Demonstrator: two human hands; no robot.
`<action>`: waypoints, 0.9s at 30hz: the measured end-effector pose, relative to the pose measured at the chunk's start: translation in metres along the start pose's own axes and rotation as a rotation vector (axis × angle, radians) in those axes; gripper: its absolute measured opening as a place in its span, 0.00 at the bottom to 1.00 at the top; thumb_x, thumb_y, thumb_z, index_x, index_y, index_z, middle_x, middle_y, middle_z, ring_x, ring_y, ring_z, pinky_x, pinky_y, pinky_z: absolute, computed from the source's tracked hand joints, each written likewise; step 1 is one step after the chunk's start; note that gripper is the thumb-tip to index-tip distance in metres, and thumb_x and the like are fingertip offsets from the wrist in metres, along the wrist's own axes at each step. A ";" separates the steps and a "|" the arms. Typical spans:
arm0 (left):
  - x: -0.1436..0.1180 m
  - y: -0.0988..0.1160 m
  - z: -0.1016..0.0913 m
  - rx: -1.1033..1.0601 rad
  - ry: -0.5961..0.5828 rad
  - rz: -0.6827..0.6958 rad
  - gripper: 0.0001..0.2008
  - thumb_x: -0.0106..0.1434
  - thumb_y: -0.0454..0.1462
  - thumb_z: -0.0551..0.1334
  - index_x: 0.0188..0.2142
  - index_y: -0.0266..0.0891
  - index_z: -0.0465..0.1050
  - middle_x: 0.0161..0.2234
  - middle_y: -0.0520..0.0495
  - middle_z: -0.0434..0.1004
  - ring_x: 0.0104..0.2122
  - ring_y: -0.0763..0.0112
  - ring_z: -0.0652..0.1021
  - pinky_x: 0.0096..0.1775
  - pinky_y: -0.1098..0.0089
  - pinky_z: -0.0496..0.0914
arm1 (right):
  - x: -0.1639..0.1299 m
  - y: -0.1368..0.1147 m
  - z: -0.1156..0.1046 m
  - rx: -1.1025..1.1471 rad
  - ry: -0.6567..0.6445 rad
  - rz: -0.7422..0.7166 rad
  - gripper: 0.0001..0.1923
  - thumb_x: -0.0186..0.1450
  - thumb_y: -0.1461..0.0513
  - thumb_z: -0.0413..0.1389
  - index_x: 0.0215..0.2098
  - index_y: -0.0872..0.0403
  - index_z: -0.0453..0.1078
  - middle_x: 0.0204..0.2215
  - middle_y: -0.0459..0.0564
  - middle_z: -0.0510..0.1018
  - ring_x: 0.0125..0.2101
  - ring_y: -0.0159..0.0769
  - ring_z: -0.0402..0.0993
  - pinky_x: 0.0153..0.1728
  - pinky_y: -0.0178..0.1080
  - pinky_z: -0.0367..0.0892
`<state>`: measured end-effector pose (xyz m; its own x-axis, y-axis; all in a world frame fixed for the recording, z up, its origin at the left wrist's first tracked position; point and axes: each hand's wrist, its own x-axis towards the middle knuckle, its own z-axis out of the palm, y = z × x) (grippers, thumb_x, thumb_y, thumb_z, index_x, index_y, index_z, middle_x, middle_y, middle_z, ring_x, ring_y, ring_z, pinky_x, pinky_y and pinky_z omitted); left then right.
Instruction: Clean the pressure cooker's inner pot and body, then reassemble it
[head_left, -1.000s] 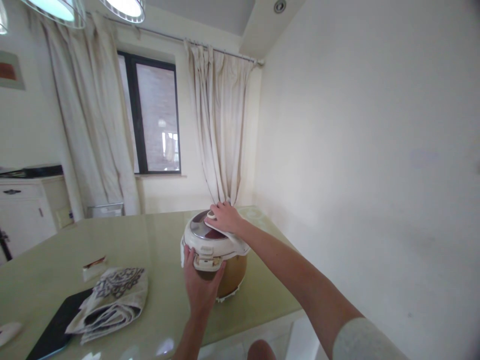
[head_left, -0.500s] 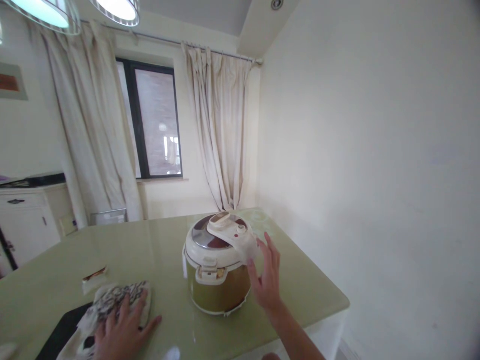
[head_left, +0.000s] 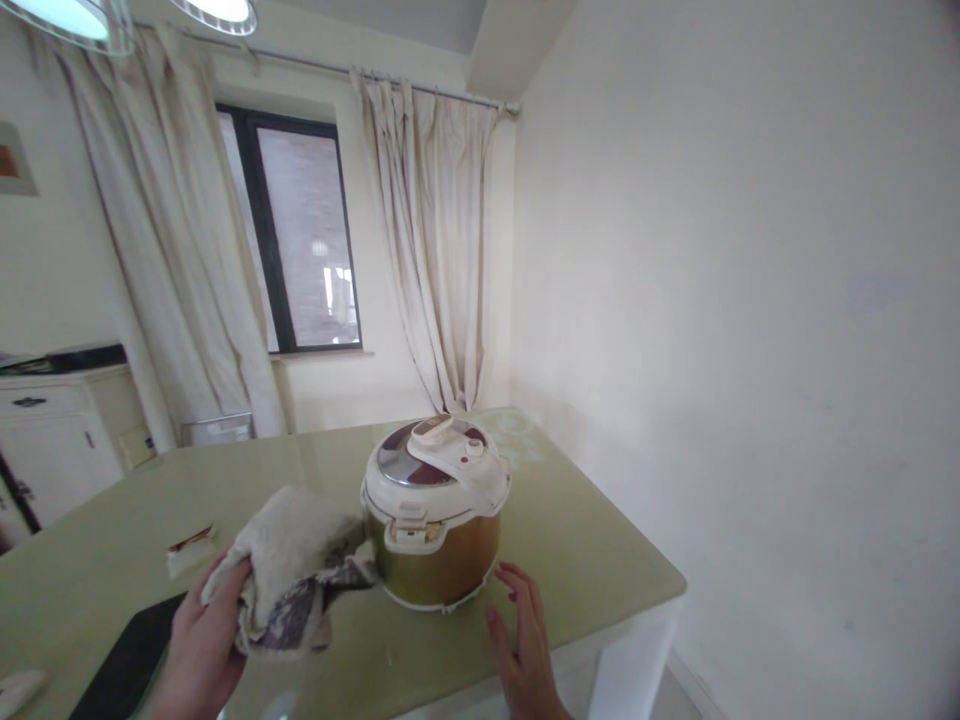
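Left hand gripping folded cloth just left of the cooker; right hand near its base, fingers spread wide, empty

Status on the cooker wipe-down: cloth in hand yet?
Done: left hand has the cloth lifted off the table. In hand: cloth held beside the cooker, apparently touching its side. Right hand hovers open nearby. Left: no wiping visible; lid shut.

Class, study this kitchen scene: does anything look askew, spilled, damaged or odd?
Nothing is spilled or visibly damaged. The cooker stands upright on the table, lid closed. The left hand holds a bunched cloth against its side; the right hand is open.
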<state>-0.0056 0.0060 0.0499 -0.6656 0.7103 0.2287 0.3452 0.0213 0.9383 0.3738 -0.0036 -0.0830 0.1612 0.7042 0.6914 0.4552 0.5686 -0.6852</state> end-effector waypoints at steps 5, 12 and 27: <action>-0.057 0.070 0.000 -0.394 -0.198 -0.155 0.37 0.60 0.55 0.55 0.64 0.42 0.72 0.37 0.47 0.87 0.47 0.43 0.84 0.46 0.48 0.80 | 0.027 -0.086 -0.008 0.444 -0.264 0.153 0.28 0.70 0.40 0.55 0.65 0.35 0.68 0.67 0.53 0.69 0.66 0.54 0.68 0.62 0.57 0.70; -0.123 0.096 0.045 -0.428 -0.417 -0.213 0.40 0.60 0.61 0.52 0.55 0.35 0.81 0.41 0.40 0.88 0.56 0.38 0.79 0.55 0.44 0.76 | 0.066 -0.170 -0.005 1.169 -0.460 0.570 0.42 0.56 0.42 0.71 0.64 0.44 0.69 0.57 0.55 0.80 0.58 0.53 0.77 0.60 0.55 0.71; -0.131 0.098 0.059 -0.449 -0.808 -0.176 0.38 0.44 0.56 0.79 0.49 0.37 0.81 0.44 0.36 0.87 0.48 0.43 0.84 0.52 0.52 0.79 | 0.109 -0.136 -0.037 0.685 -0.300 0.308 0.37 0.52 0.57 0.76 0.57 0.48 0.71 0.49 0.50 0.82 0.49 0.45 0.78 0.53 0.45 0.72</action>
<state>0.1549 -0.0433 0.0967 0.0354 0.9992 -0.0176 -0.1164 0.0217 0.9930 0.3622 -0.0199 0.0938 -0.0940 0.9007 0.4242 -0.2250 0.3958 -0.8903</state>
